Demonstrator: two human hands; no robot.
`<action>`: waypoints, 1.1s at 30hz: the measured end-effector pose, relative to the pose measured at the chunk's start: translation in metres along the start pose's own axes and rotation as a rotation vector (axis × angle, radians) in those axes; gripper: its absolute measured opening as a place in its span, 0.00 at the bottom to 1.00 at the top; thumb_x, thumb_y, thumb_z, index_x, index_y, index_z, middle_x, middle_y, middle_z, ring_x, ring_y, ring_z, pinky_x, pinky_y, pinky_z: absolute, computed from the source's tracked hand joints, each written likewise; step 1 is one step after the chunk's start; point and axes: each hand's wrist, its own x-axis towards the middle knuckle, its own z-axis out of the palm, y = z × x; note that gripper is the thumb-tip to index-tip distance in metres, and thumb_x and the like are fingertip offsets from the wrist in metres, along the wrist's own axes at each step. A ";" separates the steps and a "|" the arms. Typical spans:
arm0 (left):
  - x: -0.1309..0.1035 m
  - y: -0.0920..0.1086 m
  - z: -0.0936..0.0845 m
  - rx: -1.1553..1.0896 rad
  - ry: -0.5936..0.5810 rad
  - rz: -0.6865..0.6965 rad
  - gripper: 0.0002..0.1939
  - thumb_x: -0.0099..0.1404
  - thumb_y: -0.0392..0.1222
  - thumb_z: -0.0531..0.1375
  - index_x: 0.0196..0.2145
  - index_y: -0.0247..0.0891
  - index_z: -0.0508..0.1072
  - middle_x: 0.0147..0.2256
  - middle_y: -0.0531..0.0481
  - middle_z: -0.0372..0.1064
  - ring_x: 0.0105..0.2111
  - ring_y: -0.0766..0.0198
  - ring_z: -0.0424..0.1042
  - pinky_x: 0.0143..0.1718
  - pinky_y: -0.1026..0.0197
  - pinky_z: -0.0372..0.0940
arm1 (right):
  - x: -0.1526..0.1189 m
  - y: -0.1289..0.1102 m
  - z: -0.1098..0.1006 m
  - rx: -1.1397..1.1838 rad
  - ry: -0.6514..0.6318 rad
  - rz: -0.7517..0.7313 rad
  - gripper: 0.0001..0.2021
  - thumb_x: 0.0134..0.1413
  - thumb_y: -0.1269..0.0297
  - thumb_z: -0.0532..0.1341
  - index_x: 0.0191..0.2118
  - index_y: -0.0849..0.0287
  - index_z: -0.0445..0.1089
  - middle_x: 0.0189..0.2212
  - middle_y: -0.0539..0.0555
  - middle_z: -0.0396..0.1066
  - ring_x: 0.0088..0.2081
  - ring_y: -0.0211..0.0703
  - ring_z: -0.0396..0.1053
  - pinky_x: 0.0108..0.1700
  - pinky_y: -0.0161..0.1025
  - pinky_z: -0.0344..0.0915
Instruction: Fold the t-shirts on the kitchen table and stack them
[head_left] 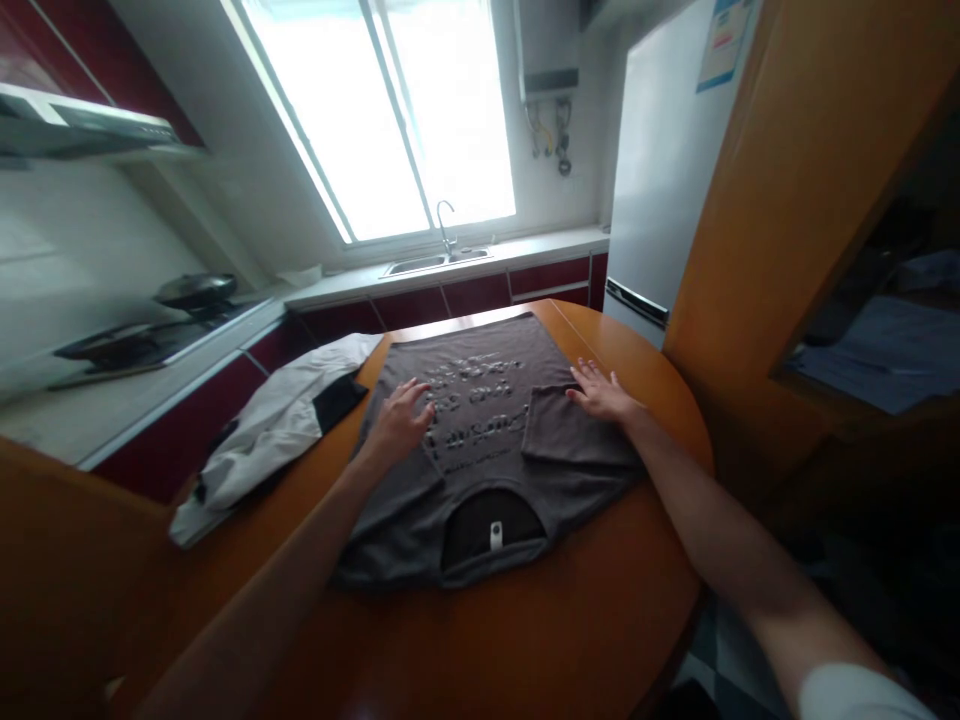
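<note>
A dark grey T-shirt (487,470) with black lettering lies front up on the round wooden table (600,610), its neckline and white label towards me. Both sleeves are folded in over the front. My left hand (405,415) is on the shirt's left part, near the lettering, fingers apart and slightly bent. On the right, my right hand (600,390) lies with its fingers spread at the shirt's edge, by the folded sleeve (574,430). Neither hand grips the fabric.
A white and black garment (277,420) lies along the table's left edge. Beyond are a counter with a sink (435,262), a stove with a pan (196,290) at left, and a fridge (660,160) at right. A wooden frame (795,200) stands at far right.
</note>
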 end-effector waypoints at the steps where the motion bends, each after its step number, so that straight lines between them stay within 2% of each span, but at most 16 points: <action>1: -0.015 -0.013 -0.006 0.007 0.006 -0.018 0.24 0.67 0.48 0.55 0.57 0.35 0.72 0.63 0.39 0.63 0.65 0.52 0.60 0.66 0.50 0.55 | -0.003 -0.006 -0.001 -0.015 0.024 0.004 0.35 0.69 0.43 0.41 0.74 0.56 0.41 0.74 0.55 0.28 0.74 0.53 0.26 0.70 0.66 0.30; 3: -0.045 -0.033 -0.009 0.017 -0.022 -0.049 0.22 0.67 0.48 0.54 0.54 0.36 0.74 0.62 0.40 0.65 0.64 0.52 0.62 0.65 0.51 0.56 | -0.009 -0.023 0.001 -0.032 0.078 -0.017 0.37 0.69 0.42 0.40 0.74 0.58 0.41 0.74 0.57 0.30 0.74 0.53 0.28 0.70 0.65 0.30; 6: -0.082 -0.045 0.002 0.030 -0.095 -0.099 0.20 0.67 0.47 0.54 0.51 0.38 0.76 0.62 0.40 0.65 0.64 0.51 0.62 0.65 0.48 0.57 | -0.013 -0.050 0.016 -0.055 0.128 -0.030 0.37 0.69 0.42 0.38 0.74 0.61 0.40 0.74 0.59 0.31 0.74 0.52 0.29 0.71 0.62 0.31; 9: -0.102 -0.047 0.014 0.046 -0.131 -0.142 0.20 0.68 0.48 0.53 0.52 0.37 0.76 0.63 0.39 0.63 0.65 0.47 0.59 0.65 0.41 0.55 | -0.013 -0.064 0.033 -0.091 0.024 0.024 0.38 0.69 0.42 0.39 0.74 0.64 0.41 0.74 0.62 0.32 0.74 0.53 0.30 0.70 0.64 0.31; 12: -0.107 -0.051 0.016 0.034 -0.110 -0.137 0.20 0.69 0.47 0.53 0.54 0.39 0.74 0.64 0.40 0.62 0.67 0.47 0.57 0.66 0.40 0.52 | -0.011 -0.065 0.039 -0.097 -0.021 0.051 0.39 0.69 0.41 0.39 0.74 0.63 0.40 0.74 0.63 0.32 0.74 0.53 0.30 0.70 0.65 0.32; 16: -0.105 -0.051 0.012 -0.019 -0.052 -0.101 0.21 0.72 0.46 0.51 0.58 0.39 0.71 0.65 0.41 0.61 0.67 0.51 0.56 0.67 0.42 0.51 | -0.011 -0.067 0.040 -0.102 0.101 0.032 0.38 0.69 0.41 0.38 0.74 0.62 0.40 0.74 0.61 0.32 0.74 0.52 0.30 0.70 0.64 0.33; 20: -0.107 -0.041 0.011 0.008 -0.101 -0.072 0.24 0.73 0.48 0.51 0.62 0.40 0.67 0.67 0.41 0.57 0.69 0.49 0.52 0.68 0.40 0.48 | -0.010 -0.073 0.047 -0.126 0.023 0.048 0.37 0.69 0.43 0.40 0.74 0.62 0.44 0.74 0.62 0.36 0.74 0.53 0.33 0.70 0.65 0.34; 22: -0.111 -0.036 0.011 0.035 -0.142 -0.025 0.28 0.72 0.54 0.52 0.66 0.43 0.63 0.69 0.42 0.52 0.70 0.47 0.47 0.68 0.37 0.45 | -0.010 -0.073 0.048 -0.127 0.052 0.037 0.36 0.69 0.44 0.42 0.73 0.62 0.45 0.74 0.62 0.37 0.74 0.55 0.33 0.69 0.67 0.34; 25: -0.118 -0.032 0.010 0.050 -0.256 0.063 0.35 0.69 0.63 0.54 0.70 0.53 0.55 0.72 0.47 0.44 0.72 0.44 0.39 0.68 0.32 0.39 | -0.008 -0.068 0.038 -0.102 0.166 0.006 0.35 0.68 0.44 0.43 0.73 0.60 0.47 0.74 0.62 0.36 0.74 0.56 0.31 0.69 0.67 0.35; 28: -0.121 -0.031 0.008 0.041 -0.357 0.083 0.34 0.70 0.65 0.51 0.70 0.56 0.55 0.72 0.49 0.43 0.72 0.42 0.39 0.67 0.29 0.37 | -0.008 -0.065 0.021 -0.052 0.228 0.035 0.35 0.69 0.44 0.44 0.72 0.61 0.50 0.74 0.63 0.37 0.73 0.59 0.33 0.69 0.66 0.38; 31: -0.121 -0.024 0.004 0.029 -0.314 0.097 0.34 0.71 0.65 0.49 0.70 0.53 0.56 0.72 0.48 0.44 0.72 0.44 0.40 0.67 0.30 0.40 | -0.009 -0.072 0.010 0.002 0.248 0.083 0.35 0.69 0.46 0.43 0.71 0.64 0.52 0.73 0.66 0.41 0.73 0.62 0.36 0.70 0.62 0.41; 33: -0.122 -0.015 0.000 0.016 -0.273 0.123 0.32 0.72 0.63 0.50 0.69 0.53 0.56 0.71 0.49 0.46 0.72 0.46 0.40 0.67 0.33 0.41 | -0.011 -0.080 0.012 0.042 0.259 0.079 0.34 0.69 0.47 0.43 0.71 0.65 0.53 0.72 0.65 0.44 0.73 0.61 0.39 0.70 0.60 0.44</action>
